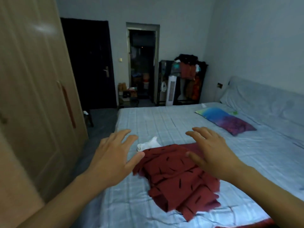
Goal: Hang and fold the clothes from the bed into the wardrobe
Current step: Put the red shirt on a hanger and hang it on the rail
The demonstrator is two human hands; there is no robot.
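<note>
the task looks barely begun: the red garment (177, 176) lies crumpled near the bed's (164, 119) front edge with a white cloth (148, 144) beside it, both hands, left (113, 155) and right (212, 152), hover spread and empty, the wardrobe (32, 96) doors closed.

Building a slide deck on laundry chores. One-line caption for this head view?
Both open hands, left and right, reach over a red patterned garment on the bed.
</note>
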